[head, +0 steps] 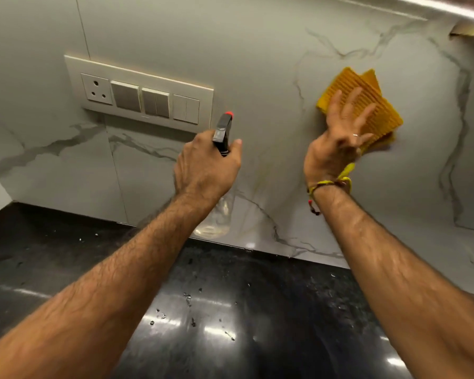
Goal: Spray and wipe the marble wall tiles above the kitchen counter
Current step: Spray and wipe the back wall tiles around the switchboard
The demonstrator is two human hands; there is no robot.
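The marble wall tiles (271, 86) are pale grey with dark veins and fill the upper view. My left hand (207, 166) grips a clear spray bottle (221, 132) by its black trigger head with a red nozzle; the see-through body hangs below the hand, close to the wall. My right hand (340, 140) presses a folded yellow ribbed cloth (378, 105) flat against the tile, fingers spread over it. A thread band circles the right wrist.
A switch and socket panel (140, 95) is mounted on the wall at the left, just above the spray nozzle. A glossy black counter (230, 310) with small specks runs below the tiles. A metal edge (422, 6) juts out at the top right.
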